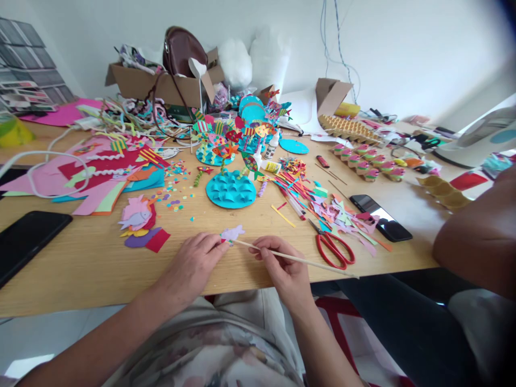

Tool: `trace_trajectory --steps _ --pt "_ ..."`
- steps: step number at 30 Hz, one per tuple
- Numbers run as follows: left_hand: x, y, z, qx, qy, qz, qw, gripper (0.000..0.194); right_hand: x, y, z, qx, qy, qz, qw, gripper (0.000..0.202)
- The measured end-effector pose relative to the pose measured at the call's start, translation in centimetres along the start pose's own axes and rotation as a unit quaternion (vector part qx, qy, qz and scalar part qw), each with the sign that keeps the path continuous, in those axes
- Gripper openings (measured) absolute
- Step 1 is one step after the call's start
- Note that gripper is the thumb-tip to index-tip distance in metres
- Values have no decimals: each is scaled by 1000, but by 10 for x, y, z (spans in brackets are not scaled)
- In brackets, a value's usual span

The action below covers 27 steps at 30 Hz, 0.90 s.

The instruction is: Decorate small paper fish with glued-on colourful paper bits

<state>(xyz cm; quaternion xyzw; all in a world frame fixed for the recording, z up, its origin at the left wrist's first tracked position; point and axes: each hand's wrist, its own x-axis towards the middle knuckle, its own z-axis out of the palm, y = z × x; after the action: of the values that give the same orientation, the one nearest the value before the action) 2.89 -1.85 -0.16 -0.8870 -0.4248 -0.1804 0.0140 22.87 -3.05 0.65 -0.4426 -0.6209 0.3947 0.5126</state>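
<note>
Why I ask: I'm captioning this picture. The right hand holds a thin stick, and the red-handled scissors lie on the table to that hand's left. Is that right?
Not quite: the red-handled scissors lie on the table to that hand's right, as the head view shows. The right hand does hold a thin stick.

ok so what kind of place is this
Probably a craft workspace, perhaps at home or in a small workshop: red-handled scissors, a pile of paper scraps and a turquoise scalloped paper base lie on the wooden table.
</note>
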Motion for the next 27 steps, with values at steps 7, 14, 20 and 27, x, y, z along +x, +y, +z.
trace_trajectory --steps 7,14,20,27 --pt "-2 -1 3 4 16 -1 1000 31 2 -5 -1 -27 -12 -5 1000 12" --pt "0 0 1 4 9 2 1000 29 1 -1 -1 22 1 16 1000 11" --pt "0 0 0 5 0 6 1000 29 1 -1 0 9 -4 17 1000 11" --pt "0 0 1 9 3 5 1000 29 3 -5 0 -2 -12 19 1000 12"
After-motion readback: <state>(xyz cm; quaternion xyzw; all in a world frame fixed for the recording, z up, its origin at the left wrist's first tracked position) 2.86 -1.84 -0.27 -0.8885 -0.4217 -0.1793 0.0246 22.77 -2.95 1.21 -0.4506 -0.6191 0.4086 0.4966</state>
